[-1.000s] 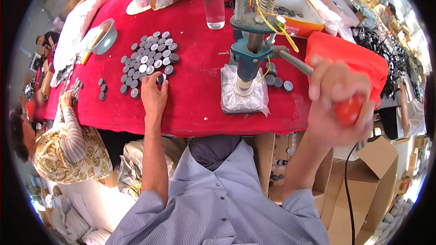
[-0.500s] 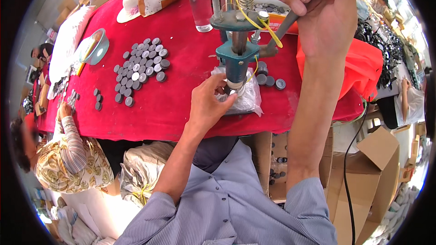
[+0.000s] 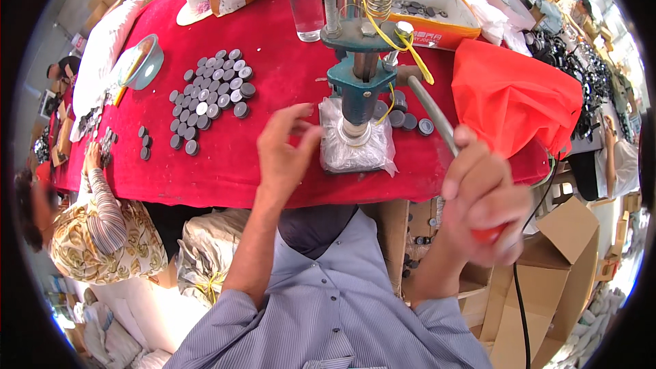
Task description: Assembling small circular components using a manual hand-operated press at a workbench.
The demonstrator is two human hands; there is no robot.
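A green hand press (image 3: pixel 363 83) stands on the red-covered table. Its ram is down on a pale round piece (image 3: pixel 355 135) over the base wrapped in clear plastic (image 3: pixel 342 158). My right hand (image 3: pixel 482 198), slightly blurred, wraps round the lower end of the metal lever (image 3: pixel 435 113); part of its red knob (image 3: pixel 489 234) shows below my fingers. Left of the base, my left hand (image 3: pixel 283 150) hovers apart from it, fingers spread and holding nothing. Several dark grey round caps (image 3: pixel 410 121) lie just right of the press.
Left of the press, many grey caps (image 3: pixel 212 92) are spread on the red cloth (image 3: pixel 273 75). A jar of liquid (image 3: pixel 305 3), an orange box of caps (image 3: pixel 437 17) and red fabric (image 3: pixel 512 92) surround the press. A person in a patterned top (image 3: pixel 109 239) works at left.
My right hand has swung the lever from high up down toward me. The ram has lowered onto the round piece. My left hand has drawn back leftward, away from the base.
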